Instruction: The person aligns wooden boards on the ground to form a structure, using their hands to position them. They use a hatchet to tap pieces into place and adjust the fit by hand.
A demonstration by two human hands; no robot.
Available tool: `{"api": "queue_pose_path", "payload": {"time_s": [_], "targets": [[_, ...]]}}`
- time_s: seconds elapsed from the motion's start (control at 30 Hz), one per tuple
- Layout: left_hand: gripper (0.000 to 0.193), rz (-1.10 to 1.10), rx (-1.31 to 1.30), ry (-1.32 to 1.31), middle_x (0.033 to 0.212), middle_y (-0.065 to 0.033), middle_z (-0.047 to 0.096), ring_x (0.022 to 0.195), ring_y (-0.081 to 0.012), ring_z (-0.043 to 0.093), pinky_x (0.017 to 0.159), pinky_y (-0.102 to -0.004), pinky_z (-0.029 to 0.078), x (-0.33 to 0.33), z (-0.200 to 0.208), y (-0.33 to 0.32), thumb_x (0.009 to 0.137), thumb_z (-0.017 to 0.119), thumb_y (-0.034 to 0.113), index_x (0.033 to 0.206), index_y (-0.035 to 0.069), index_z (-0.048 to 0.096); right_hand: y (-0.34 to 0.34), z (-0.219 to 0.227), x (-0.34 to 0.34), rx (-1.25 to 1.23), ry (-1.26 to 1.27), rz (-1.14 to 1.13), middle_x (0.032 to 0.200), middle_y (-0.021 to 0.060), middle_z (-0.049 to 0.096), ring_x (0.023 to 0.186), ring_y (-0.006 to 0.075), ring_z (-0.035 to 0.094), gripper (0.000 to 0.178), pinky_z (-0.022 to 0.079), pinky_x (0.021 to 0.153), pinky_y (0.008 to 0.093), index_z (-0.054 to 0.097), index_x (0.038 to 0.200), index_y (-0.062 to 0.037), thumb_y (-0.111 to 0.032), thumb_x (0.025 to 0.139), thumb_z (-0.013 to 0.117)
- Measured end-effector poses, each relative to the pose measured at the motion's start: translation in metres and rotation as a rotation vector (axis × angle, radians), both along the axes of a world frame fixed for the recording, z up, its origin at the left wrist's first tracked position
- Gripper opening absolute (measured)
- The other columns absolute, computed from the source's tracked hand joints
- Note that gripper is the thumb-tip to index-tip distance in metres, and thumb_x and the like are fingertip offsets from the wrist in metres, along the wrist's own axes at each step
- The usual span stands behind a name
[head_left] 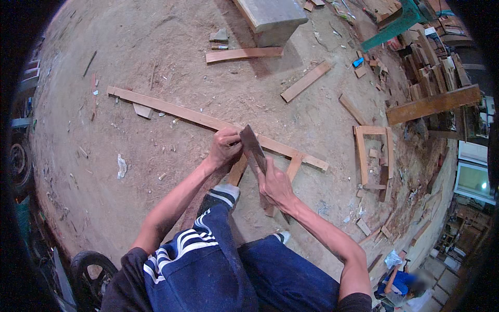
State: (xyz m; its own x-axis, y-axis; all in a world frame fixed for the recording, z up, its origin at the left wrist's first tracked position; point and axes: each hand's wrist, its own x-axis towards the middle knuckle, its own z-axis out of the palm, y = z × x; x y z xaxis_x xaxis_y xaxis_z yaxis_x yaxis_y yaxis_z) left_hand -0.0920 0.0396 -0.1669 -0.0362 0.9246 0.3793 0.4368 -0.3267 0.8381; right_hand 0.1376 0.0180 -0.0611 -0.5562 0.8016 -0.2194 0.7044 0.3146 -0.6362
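Observation:
A long, narrow wooden strip (192,115) lies across the ground in front of me. Shorter wooden pieces, among them a crosspiece (294,167), meet its near side. My left hand (227,145) is closed in a pinch against the strip; whatever its fingertips hold is too small to make out. Wrapped in my right hand (276,183) is a flat, dark brown bar-like tool (251,141), its broad end raised beside my left fingers. The exact kind of tool is unclear. My foot (227,191), in a striped sock, is beside the lower wood.
A heavy block (275,21) stands ahead, with a curved wooden piece (244,54) against it. To the right are a small wooden frame (374,130), a loose board (305,81) and stacked timber (434,104). Another person (403,283) is at lower right; a wheel (88,278) is at lower left.

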Motion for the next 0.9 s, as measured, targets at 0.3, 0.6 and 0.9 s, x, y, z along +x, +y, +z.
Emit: {"api": "queue_pose_path", "payload": {"time_s": [0.3, 0.6, 0.9], "targets": [[0.012, 0.007, 0.002, 0.009, 0.077, -0.0128, 0.065, 0.073, -0.0331, 0.064, 0.065, -0.0423, 0.050, 0.002, 0.005, -0.004, 0.074, 0.077, 0.005, 0.084, 0.002, 0.073, -0.005, 0.004, 0.000, -0.003, 0.007, 0.001, 0.077, 0.0322, 0.062, 0.066, 0.0513, 0.064, 0.036, 0.049, 0.054, 0.0561, 0.040, 0.123, 0.0061, -0.011, 0.099, 0.061], [0.013, 0.060, -0.059, 0.061, 0.085, -0.0109, 0.072, 0.082, -0.0310, 0.070, 0.072, -0.0397, 0.056, 0.003, 0.014, -0.008, 0.079, 0.081, 0.008, 0.089, 0.003, 0.075, 0.001, 0.027, -0.006, -0.190, -0.061, -0.098, 0.081, 0.0348, 0.065, 0.075, 0.0526, 0.067, 0.037, 0.050, 0.060, 0.0579, 0.042, 0.129, 0.0063, -0.017, 0.103, 0.054], [0.043, 0.051, -0.129, 0.019, 0.098, -0.0144, 0.073, 0.083, -0.0278, 0.071, 0.071, -0.0372, 0.057, 0.009, 0.026, -0.005, 0.079, 0.088, 0.017, 0.118, 0.006, 0.073, 0.008, 0.033, 0.024, -0.163, 0.097, -0.256, 0.084, 0.0326, 0.067, 0.078, 0.0515, 0.070, 0.046, 0.053, 0.064, 0.0524, 0.040, 0.139, 0.0031, -0.019, 0.103, 0.058]]}}
